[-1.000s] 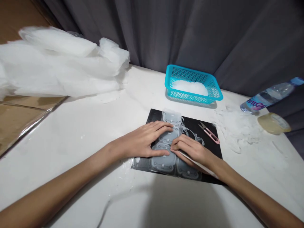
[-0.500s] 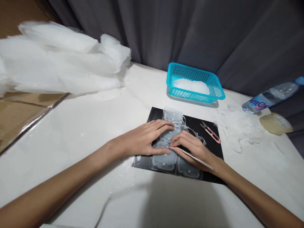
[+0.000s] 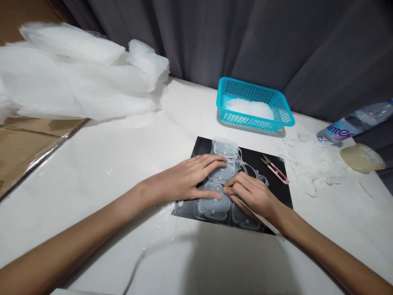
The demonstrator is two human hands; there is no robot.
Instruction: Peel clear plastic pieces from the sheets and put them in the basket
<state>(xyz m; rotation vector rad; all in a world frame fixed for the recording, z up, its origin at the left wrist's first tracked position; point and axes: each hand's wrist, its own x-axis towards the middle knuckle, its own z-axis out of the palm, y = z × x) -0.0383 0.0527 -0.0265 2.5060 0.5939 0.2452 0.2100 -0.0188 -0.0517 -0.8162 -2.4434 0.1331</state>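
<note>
A translucent plastic sheet of moulded rounded pieces [image 3: 215,207] lies on a black mat [image 3: 276,192] in the middle of the white table. My left hand [image 3: 190,180] lies flat on the sheet, fingers stretched out, pressing it down. My right hand [image 3: 253,194] is closed in a pinch on a thin white stick-like tool [image 3: 260,217], whose tip meets the sheet just beside my left fingertips.
Pink thread snips [image 3: 274,169] rest on the mat's far right corner. A turquoise basket [image 3: 284,116] holding white pieces stands behind. White scraps [image 3: 310,164], a water bottle [image 3: 353,123] and a tape roll [image 3: 362,157] lie at right. A heap of white plastic sheets [image 3: 76,82] fills the far left.
My right hand has shifted slightly along the sheet with the tool, while the left hand stays pressed flat. The view has drifted a little.
</note>
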